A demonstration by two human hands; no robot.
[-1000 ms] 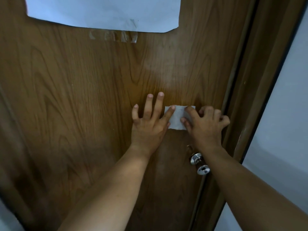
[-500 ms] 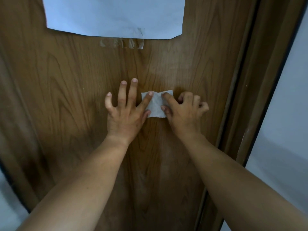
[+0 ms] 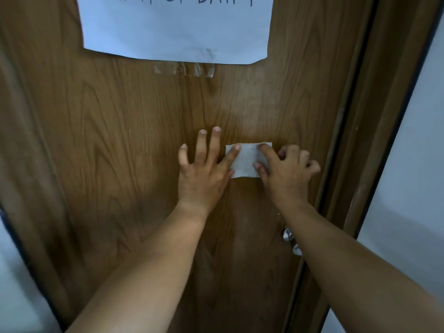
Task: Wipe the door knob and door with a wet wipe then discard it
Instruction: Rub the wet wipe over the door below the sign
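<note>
Wet wipe [image 3: 245, 161] flat on door [image 3: 120, 140] above knob [image 3: 287, 234]; left hand [image 3: 204, 174] splayed, index finger on wipe; right hand [image 3: 286, 174] curled, pinning it; paper sign [image 3: 175, 27] lettering cropped, unreadable.

The right forearm [image 3: 336, 248] hides most of the door knob [image 3: 287, 234]. Above it, the paper sheet [image 3: 177, 32] runs past the top edge, its writing unreadable.

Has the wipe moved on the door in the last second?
Yes. The wipe sits higher and further left than a second ago: nearer the tape under the paper, farther from the knob.
</note>
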